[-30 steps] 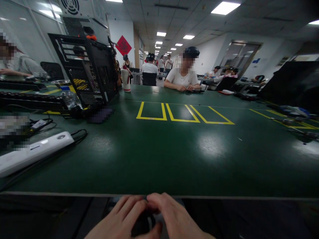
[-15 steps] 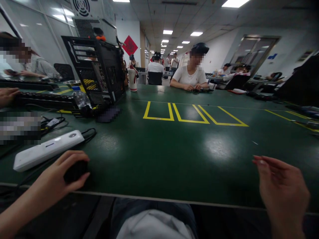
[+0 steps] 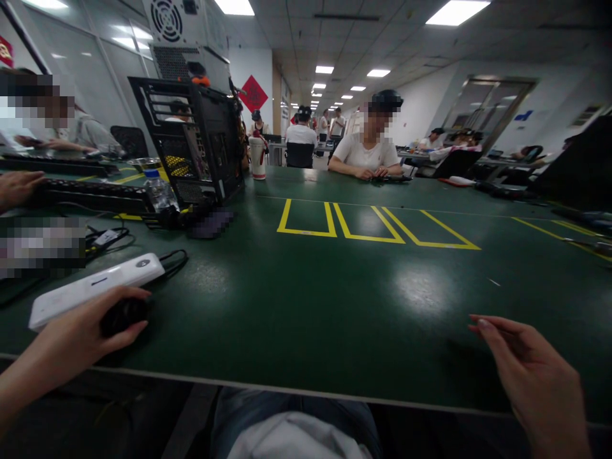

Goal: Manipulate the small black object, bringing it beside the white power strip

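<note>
My left hand [image 3: 88,325] is closed round a rounded black computer mouse [image 3: 125,315], thumb on the near side and fingers on the far side. It is at the left of the green table [image 3: 306,306], close to the near edge, partly in front of a white power strip [image 3: 95,287]. At the right, above the table, my right hand [image 3: 530,363] has its thumb and forefinger tips pressed together. Whatever may be in that pinch is too small to make out. A thin pale sliver [image 3: 494,282] lies on the table beyond it.
Yellow tape outlines [image 3: 373,239] mark the table's middle. An open black computer case [image 3: 201,140] stands back left, near a plastic bottle [image 3: 160,190] and a paper cup [image 3: 258,159]. Black cables [image 3: 174,261] lie behind the power strip. Across the table sits a co-worker [image 3: 366,150].
My left hand has shifted left with the computer mouse, towards the power strip. My right hand has moved slightly left and nearer to me, still pinched. The view has tilted a little.
</note>
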`<action>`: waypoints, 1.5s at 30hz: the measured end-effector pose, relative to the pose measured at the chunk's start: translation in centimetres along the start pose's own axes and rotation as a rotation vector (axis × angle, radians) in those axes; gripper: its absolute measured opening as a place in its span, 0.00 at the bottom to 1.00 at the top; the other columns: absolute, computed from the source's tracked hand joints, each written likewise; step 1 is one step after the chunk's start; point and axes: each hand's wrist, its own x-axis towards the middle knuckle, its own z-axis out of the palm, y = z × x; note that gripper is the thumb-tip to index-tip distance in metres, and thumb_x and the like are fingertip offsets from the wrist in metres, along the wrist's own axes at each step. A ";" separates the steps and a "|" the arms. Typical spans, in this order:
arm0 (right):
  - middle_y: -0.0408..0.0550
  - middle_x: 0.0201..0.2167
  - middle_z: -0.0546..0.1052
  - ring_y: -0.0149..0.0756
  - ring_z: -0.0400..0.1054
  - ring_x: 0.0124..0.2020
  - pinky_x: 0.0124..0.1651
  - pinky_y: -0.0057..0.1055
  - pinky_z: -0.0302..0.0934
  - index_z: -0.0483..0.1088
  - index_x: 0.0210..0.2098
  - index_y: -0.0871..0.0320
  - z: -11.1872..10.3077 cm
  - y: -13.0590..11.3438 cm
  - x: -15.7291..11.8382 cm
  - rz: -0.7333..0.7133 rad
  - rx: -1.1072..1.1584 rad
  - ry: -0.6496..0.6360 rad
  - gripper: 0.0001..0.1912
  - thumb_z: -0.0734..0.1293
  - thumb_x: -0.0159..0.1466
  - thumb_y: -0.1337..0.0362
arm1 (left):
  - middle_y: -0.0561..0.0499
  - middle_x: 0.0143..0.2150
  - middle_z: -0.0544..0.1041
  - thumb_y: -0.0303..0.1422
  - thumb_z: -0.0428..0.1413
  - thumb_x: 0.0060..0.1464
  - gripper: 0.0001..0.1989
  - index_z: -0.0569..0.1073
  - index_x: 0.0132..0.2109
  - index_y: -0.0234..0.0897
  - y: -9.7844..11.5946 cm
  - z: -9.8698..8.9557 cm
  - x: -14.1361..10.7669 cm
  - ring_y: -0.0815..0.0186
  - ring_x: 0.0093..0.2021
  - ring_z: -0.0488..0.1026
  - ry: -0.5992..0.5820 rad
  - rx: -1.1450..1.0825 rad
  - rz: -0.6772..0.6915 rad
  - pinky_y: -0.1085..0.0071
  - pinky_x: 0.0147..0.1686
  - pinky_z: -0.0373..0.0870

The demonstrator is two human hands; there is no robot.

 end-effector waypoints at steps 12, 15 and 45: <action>0.51 0.35 0.75 0.46 0.70 0.40 0.47 0.43 0.60 0.67 0.33 0.50 -0.1 0.5 0.4 0.016 -0.008 -0.114 0.15 0.62 0.49 0.51 | 0.62 0.39 0.71 0.42 0.49 0.46 0.15 0.59 0.43 0.52 2.3 -0.7 1.6 0.64 0.39 0.68 -0.122 -0.052 0.078 0.67 0.41 0.63; 0.51 0.34 0.76 0.47 0.70 0.39 0.46 0.44 0.60 0.67 0.32 0.50 0.2 0.5 1.0 -0.013 -0.016 -0.191 0.15 0.63 0.47 0.51 | 0.59 0.35 0.70 0.42 0.49 0.46 0.16 0.59 0.44 0.46 5.0 0.2 4.1 0.66 0.35 0.68 -0.136 -0.047 0.095 0.71 0.36 0.63; 0.42 0.36 0.70 0.30 0.65 0.39 0.45 0.34 0.60 0.66 0.38 0.53 19.0 -12.5 4.7 -0.102 0.892 -0.891 0.13 0.66 0.53 0.63 | 0.44 0.50 0.62 0.31 0.57 0.43 0.30 0.53 0.53 0.36 26.3 10.6 16.0 0.57 0.50 0.63 0.137 -0.369 0.841 0.60 0.49 0.62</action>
